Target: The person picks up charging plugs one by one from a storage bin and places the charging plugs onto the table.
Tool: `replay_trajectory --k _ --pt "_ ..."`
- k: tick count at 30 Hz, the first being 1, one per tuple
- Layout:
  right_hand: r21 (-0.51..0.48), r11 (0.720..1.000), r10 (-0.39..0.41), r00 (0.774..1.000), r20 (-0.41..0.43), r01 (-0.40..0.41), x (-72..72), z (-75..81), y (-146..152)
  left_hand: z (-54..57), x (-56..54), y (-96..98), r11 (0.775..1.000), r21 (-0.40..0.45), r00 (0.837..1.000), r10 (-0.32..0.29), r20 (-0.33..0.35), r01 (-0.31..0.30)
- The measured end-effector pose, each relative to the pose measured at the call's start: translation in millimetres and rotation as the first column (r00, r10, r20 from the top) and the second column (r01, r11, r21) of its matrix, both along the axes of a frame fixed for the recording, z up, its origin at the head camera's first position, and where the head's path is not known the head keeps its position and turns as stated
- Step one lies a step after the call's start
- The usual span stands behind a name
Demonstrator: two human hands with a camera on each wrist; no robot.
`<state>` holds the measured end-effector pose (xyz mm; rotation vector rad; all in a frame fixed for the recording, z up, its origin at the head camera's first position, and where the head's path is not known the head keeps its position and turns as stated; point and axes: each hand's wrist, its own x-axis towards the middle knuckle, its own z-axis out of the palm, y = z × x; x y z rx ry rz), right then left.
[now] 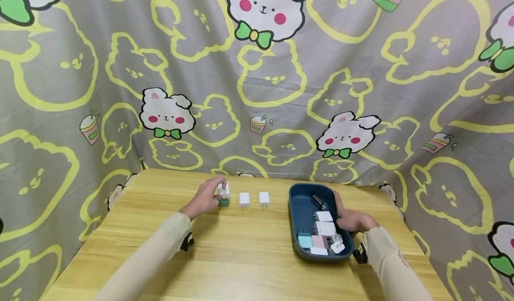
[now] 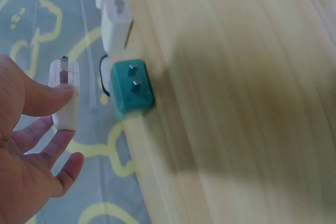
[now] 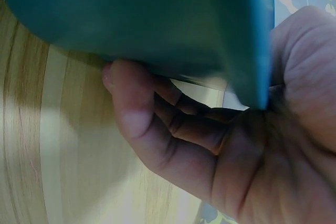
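In the left wrist view, my left hand (image 2: 29, 145) pinches a white charger plug (image 2: 65, 115) between thumb and fingers, its metal prongs showing. Just beside it, a green charger plug (image 2: 132, 90) stands on the table with two prongs facing the camera. In the head view the left hand (image 1: 205, 198) is over that green plug (image 1: 224, 201), partly covering it. Two white charger plugs (image 1: 244, 199) (image 1: 263, 198) lie to the right in a row. My right hand (image 1: 353, 220) grips the right side of a dark blue bin (image 1: 299, 209), fingers curled under its base in the right wrist view.
Inside the bin lie a black plug (image 1: 318, 201), several white plugs (image 1: 325, 228), a light blue one (image 1: 304, 241), a pink one (image 1: 319, 241) and small clear-looking pieces (image 1: 337, 247). A patterned curtain (image 1: 281, 77) hangs around the wooden table (image 1: 241, 265).
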<state>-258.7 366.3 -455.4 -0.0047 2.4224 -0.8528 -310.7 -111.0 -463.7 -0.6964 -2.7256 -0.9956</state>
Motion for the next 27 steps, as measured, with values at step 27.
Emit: replay_trajectory --k 27 --pt "-0.001 1.0 -0.002 1.0 0.0 0.002 1.7 0.6 -1.0 -19.7 -5.9 -54.8 0.999 -0.008 0.989 0.055 0.137 -0.054"
